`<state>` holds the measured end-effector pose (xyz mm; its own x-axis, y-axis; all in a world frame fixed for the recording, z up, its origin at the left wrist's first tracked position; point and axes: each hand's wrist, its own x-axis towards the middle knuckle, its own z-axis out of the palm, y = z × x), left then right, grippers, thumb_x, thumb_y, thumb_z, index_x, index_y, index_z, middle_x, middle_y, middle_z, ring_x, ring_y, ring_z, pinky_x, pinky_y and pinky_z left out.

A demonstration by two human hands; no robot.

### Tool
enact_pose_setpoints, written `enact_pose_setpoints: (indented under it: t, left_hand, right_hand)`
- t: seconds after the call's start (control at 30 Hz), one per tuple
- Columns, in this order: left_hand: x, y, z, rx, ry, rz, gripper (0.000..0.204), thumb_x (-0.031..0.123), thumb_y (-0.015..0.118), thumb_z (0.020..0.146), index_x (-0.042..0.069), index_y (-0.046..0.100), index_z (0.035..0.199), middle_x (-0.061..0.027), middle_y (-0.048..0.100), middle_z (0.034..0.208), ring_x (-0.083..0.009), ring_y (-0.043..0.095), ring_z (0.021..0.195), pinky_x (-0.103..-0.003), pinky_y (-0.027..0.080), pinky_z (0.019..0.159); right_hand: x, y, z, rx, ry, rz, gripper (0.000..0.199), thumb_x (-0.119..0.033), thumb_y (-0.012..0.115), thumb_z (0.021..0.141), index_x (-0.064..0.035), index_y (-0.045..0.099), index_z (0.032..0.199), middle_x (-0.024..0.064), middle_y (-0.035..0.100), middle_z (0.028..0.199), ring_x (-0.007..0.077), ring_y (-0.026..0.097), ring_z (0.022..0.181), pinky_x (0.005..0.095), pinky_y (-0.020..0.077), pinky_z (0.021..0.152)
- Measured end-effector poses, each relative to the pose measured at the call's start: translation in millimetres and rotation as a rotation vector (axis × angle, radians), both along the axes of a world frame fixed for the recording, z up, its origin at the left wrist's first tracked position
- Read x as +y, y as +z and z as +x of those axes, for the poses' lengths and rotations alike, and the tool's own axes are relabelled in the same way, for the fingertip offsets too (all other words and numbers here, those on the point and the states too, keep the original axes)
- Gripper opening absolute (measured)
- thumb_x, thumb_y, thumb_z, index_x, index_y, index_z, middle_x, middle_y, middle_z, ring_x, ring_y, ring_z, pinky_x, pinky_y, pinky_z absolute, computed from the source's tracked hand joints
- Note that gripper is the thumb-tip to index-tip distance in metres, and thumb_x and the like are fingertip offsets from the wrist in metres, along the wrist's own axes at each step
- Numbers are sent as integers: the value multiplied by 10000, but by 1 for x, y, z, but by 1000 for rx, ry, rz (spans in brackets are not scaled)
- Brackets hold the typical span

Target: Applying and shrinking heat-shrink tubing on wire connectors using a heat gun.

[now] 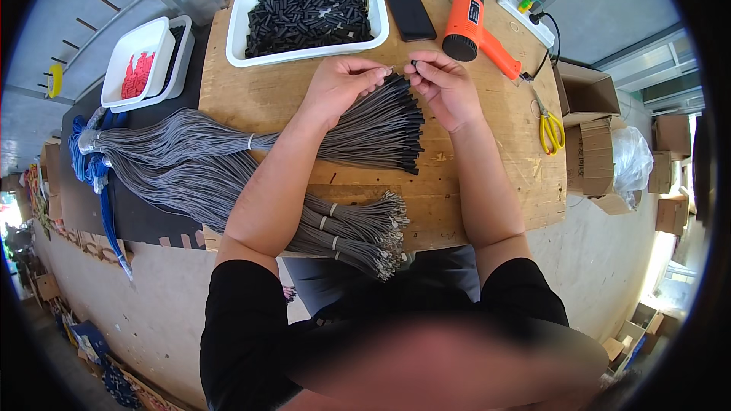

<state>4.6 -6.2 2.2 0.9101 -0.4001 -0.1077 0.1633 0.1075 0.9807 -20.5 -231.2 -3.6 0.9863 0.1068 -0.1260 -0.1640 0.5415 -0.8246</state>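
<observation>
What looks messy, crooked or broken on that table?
I can't see anything spilled. The small white tub with red pieces looks a bit crooked, because it sits off-centre on another white tray. The wooden table top has scuffed, blotchy patches, so it looks worn.

Right side: strip of bare wood on the worktop [515, 148] between the right forearm [491, 179] and the yellow-handled scissors [551, 134]; a hand could pass here. Far right: orange heat gun [462, 23] blocks, handle slanting near and right. Far left: white tub [237, 38] forms a raised wall; flat phone [410, 12] beside it, low obstacle. Left: grey cables [179, 144] run beneath the left forearm [278, 171], obstructing low passage. Centre: black-tipped bundle [373, 129], narrow gap to right forearm. Near centre: open wood right of the pale-tipped bundles [346, 232].
</observation>
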Motion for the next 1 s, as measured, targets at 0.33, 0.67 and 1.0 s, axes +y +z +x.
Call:
enact_pose_setpoints:
  t: [0.33,0.67,1.0]
  left_hand:
    - [0,2,0,-83,77,22,161,95,775,884,-34,768,980,-35,731,834,-65,619,710,-218,489,638]
    - [-1,4,-3,-135,70,84,121,64,778,858,-29,769,935,-45,733,812,-71,626,705,-229,497,634]
    - [0,2,-3,-133,58,110,104,53,780,862,-32,759,918,-54,731,816,-76,637,710,-227,502,632]
  right_hand:
    - [5,-3,-4,-50,-46,-23,147,13,718,906,4,709,1053,75,729,939,124,663,808,232,530,708]
    - [7,-2,-4,-63,-31,-34,173,69,709,881,-8,711,1037,18,673,858,74,577,722,197,451,644]
    - [14,2,-9,-190,-98,-242,180,69,722,876,9,723,1046,23,689,884,66,593,764,205,464,678]
